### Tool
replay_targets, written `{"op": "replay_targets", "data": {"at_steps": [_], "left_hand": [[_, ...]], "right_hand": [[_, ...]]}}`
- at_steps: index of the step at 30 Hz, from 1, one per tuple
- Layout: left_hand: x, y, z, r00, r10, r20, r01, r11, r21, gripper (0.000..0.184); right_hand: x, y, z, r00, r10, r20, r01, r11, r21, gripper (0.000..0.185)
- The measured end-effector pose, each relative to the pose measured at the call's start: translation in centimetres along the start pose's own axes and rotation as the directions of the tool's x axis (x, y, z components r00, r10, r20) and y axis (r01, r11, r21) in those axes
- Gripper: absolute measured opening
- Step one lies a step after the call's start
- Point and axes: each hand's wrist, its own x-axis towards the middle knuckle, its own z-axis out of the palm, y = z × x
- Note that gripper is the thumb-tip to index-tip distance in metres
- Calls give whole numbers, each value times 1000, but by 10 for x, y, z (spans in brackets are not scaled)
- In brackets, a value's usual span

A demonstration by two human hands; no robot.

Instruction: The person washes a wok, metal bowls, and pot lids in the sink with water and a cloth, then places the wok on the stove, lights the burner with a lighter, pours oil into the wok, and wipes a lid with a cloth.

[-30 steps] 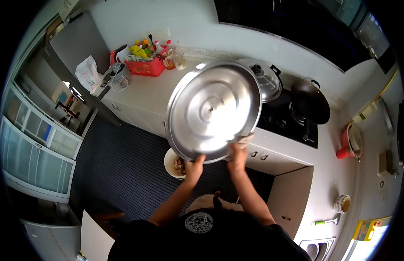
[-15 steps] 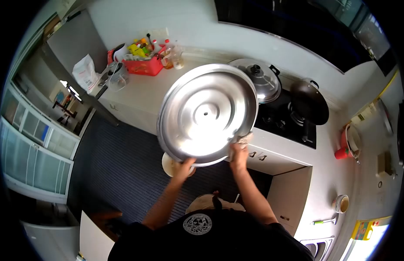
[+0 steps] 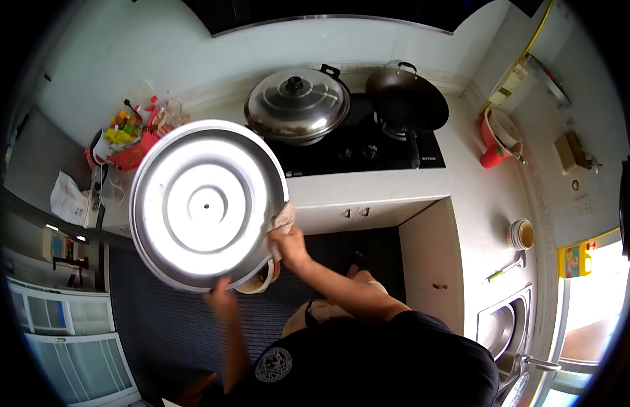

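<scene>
A large round metal lid or basin (image 3: 254,197) is held up at the left of centre, its shiny face towards the camera. My left hand (image 3: 222,295) is closed on its lower rim, slightly blurred. At the lower right rim, my right hand (image 3: 288,244) grips it together with a light cloth (image 3: 282,220). Partly hidden below the metal piece, a pale bucket (image 3: 255,286) stands on the dark floor.
A lidded pan (image 3: 298,112) and a dark wok (image 3: 406,100) sit on the black stove (image 3: 356,152). A red basket (image 3: 130,157) with bottles is on the left counter. Jar (image 3: 520,235), green-handled tool (image 3: 503,270) and sink (image 3: 525,305) are at the right.
The view has turned to the right, so stove and sink show more fully. My hands and the metal piece now appear further left, still held together.
</scene>
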Motion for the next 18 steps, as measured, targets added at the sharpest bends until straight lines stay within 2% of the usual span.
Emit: {"op": "replay_targets", "data": {"at_steps": [1, 2, 3, 4, 6, 8, 9, 10, 11, 13, 14, 15, 17, 18], "left_hand": [[5, -38, -23, 985, -171, 25, 173, 969, -175, 20], [4, -32, -47, 962, -253, 103, 261, 963, -68, 34], [2, -12, -61, 974, -203, 101, 210, 975, -67, 40], [5, 6, -69, 985, -144, 97, 151, 986, -69, 46], [15, 8, -86, 970, -212, 117, 202, 975, 96, 46], [25, 27, -85, 959, -244, 147, 202, 946, 255, 44], [32, 43, -79, 955, -242, 171, 175, 927, 333, 43], [42, 57, -72, 951, -238, 195, 142, 902, 408, 42], [52, 67, -63, 967, -138, 213, 47, 923, 383, 41], [63, 83, -47, 970, 49, 240, -129, 935, 331, 39], [71, 91, -35, 973, 55, 225, -143, 907, 397, 36], [78, 100, -23, 976, 61, 209, -153, 874, 461, 33], [89, 102, -7, 989, 46, 144, -122, 802, 585, 25], [94, 106, -1, 982, 108, 152, -177, 802, 570, 27]], "right_hand": [[-5, -56, 6, 999, 48, -23, -47, 998, 42, 38], [28, -58, -17, 987, -87, 138, 98, 992, -76, 43], [52, -67, -28, 956, -102, 274, 149, 977, -154, 41], [67, -81, -33, 863, -158, 481, 308, 918, -251, 40], [67, -130, -10, 766, -92, 636, 487, 730, -480, 41], [79, -153, 15, 490, -273, 828, 828, 442, -345, 46], [84, -158, 25, 414, -247, 876, 885, 334, -324, 45], [88, -165, 35, 337, -215, 917, 931, 221, -291, 44], [87, -172, 45, 284, -178, 942, 957, 119, -266, 42], [83, -163, 64, 80, -190, 979, 996, -13, -84, 31], [75, -159, 73, 2, -212, 977, 997, -71, -17, 27], [64, -157, 81, -12, -110, 994, 992, -129, -2, 25], [56, -133, 90, -22, -228, 973, 999, 22, 28, 26], [59, -137, 89, 10, -204, 979, 989, 146, 20, 27]]}}
